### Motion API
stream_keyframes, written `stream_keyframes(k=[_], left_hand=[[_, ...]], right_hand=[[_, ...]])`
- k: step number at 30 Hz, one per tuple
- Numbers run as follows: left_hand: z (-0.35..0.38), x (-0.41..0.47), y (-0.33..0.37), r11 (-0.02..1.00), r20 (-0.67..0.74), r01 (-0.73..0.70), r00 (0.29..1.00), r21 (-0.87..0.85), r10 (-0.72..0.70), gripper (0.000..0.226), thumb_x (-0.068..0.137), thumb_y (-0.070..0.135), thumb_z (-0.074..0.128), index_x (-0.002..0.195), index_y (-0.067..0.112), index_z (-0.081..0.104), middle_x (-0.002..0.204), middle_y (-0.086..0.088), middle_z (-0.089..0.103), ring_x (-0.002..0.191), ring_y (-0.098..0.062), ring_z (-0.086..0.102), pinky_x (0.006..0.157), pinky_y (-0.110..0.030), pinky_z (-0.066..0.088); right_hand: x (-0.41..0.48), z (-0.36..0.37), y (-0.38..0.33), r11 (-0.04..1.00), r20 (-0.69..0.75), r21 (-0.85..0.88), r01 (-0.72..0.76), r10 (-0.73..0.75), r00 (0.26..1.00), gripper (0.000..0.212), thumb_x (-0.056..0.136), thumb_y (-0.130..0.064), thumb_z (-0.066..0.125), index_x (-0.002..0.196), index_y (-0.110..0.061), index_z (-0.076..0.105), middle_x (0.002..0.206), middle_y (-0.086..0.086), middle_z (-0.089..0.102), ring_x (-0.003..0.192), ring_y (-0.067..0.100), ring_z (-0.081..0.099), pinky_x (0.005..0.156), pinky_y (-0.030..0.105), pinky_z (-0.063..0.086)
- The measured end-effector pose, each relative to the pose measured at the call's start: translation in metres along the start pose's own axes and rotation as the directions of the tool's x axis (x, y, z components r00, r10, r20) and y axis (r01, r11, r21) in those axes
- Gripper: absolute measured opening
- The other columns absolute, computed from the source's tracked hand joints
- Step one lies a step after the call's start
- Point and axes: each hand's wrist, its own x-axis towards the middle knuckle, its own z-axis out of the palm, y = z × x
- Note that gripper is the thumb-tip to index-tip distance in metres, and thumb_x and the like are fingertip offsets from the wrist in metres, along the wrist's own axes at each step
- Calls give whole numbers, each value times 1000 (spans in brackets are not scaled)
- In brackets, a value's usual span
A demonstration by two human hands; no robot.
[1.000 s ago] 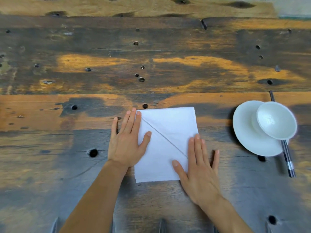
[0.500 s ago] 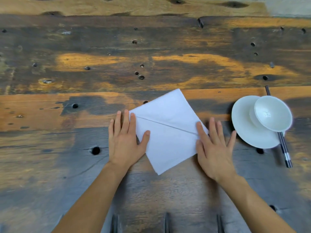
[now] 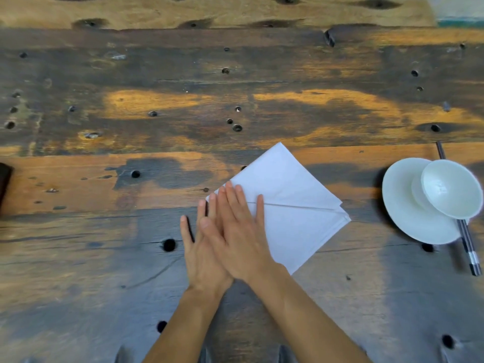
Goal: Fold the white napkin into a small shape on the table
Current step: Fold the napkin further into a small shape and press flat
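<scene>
The white napkin (image 3: pixel 290 205) lies flat on the wooden desk (image 3: pixel 131 258), a little right of the middle of the view. It is turned like a diamond, with 1 corner pointing away from the person and 1 corner pointing to the right. A straight fold line runs across it from the left side to the right corner, and at the right corner the layers are slightly apart, so that 2 edges show.

Both hands are on the left part of the napkin. The right hand (image 3: pixel 235 231) lies flat with the fingers stretched and close together, palm down, pressing on the left corner; its thumb (image 3: pixel 259 210) rests on the cloth just below the fold line. The left hand (image 3: pixel 201 260) is also flat and lies partly under the right hand, so the 2 hands cross. Its fingers reach the left edge of the napkin and its little finger (image 3: pixel 184 229) is on the bare wood. Neither grip is closed around anything; both hands are open and only press down.

Well apart to the right, a white saucer (image 3: pixel 403 213) stands on the desk with a small white bowl (image 3: pixel 450 188) on it, tilted towards the right. A pair of dark chopsticks (image 3: pixel 468 247) lies under the saucer's right side. The desk has many dark round holes.
</scene>
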Motion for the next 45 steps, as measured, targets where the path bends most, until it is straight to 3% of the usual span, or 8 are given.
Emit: stream_keyframes(k=[3,9,12,19,25,29,38,45], left_hand=[[-1,4,-14,999,-56,10,998,-39,-13,83,99,42,49,163,24,-1,172,-1,10,158,-23,0,125,-57,1],[3,8,-36,993,53,-97,994,70,94,87,96,46,45,163,20,-5,172,2,-7,159,-22,-5,125,-57,-1],[3,9,-34,994,64,-81,995,69,77,91,95,47,52,164,17,-1,172,0,-4,159,-23,-4,125,-58,1],[0,9,-32,997,47,-67,997,34,66,85,97,44,47,163,16,1,171,1,-3,158,-21,-5,126,-58,3],[-4,11,-23,999,-27,19,999,-41,-20,64,104,47,20,161,18,22,168,4,18,157,-15,8,126,-57,11],[-4,10,-25,998,-58,-16,998,-65,12,65,100,40,33,160,15,28,168,0,24,157,-19,16,124,-61,15],[-6,9,-23,997,-88,-3,996,-78,-4,63,104,45,30,160,16,30,168,1,26,157,-18,16,126,-57,10],[-1,9,-25,998,-104,-2,995,-59,-4,63,105,48,28,161,19,27,168,3,24,158,-15,12,126,-55,7]], right_hand=[[2,4,-1,1000,21,-19,2,-2,1000,90,91,-71,-10,162,-17,5,170,-2,-4,151,8,-22,119,52,-19],[2,14,-4,997,51,-69,-30,33,998,94,87,-74,-19,160,-17,-6,168,-1,-16,149,8,-29,118,53,-22],[2,15,-6,995,50,-80,-54,58,997,97,85,-77,-19,160,-18,-7,167,-1,-17,149,9,-29,119,54,-20],[-4,16,-3,988,11,-79,-136,137,991,93,83,-83,-15,152,-21,-18,164,-2,-21,151,11,-25,118,55,-19],[-13,13,10,975,-22,-54,-216,215,976,104,80,-83,-18,159,-17,-10,167,-3,-18,151,9,-23,117,52,-24],[-23,9,23,964,-47,-63,-260,257,965,97,87,-81,-10,160,-17,-8,168,-3,-16,152,8,-21,117,52,-24],[-41,-1,56,946,-58,-90,-311,306,950,92,87,-81,-11,158,-22,-17,164,-8,-26,148,6,-29,116,53,-26],[-53,-9,83,929,-126,-109,-355,341,931,91,91,-76,-6,161,-18,-5,168,-5,-12,154,9,-13,118,54,-22]])
